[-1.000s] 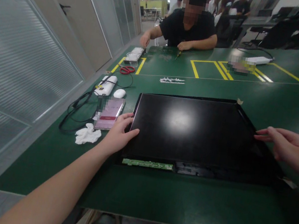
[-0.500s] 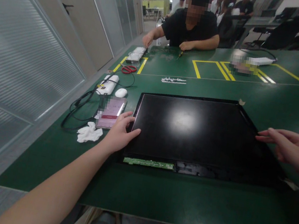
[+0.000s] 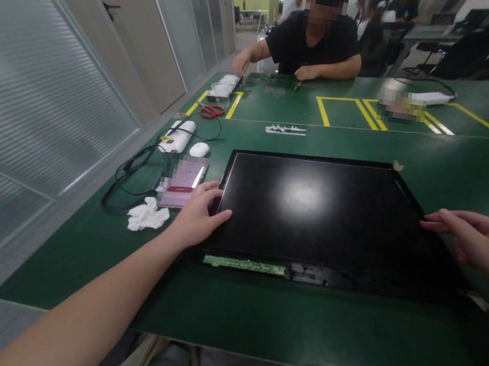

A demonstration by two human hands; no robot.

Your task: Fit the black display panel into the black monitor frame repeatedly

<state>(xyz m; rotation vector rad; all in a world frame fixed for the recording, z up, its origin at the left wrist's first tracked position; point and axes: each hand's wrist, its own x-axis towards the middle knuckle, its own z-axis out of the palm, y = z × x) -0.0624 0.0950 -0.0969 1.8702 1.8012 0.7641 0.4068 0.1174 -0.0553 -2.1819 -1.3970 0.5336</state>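
A large black display panel (image 3: 314, 213) lies flat on the green table (image 3: 296, 323), with a narrow green circuit strip (image 3: 244, 265) showing along its near edge. My left hand (image 3: 196, 215) grips the panel's left edge near the front corner, thumb resting on the glass. My right hand (image 3: 482, 248) is at the panel's right edge, fingers stretched out toward it and pointing left.
Left of the panel lie a phone (image 3: 181, 182), a crumpled white tissue (image 3: 147, 217), a white mouse (image 3: 199, 149), a white adapter (image 3: 177, 136) with black cables, and red scissors (image 3: 212, 111). A person in black (image 3: 314, 48) works across the table. Yellow tape outlines mark the far side.
The camera view drifted slightly; both hands stay at the panel's edges, and the panel has not visibly moved.
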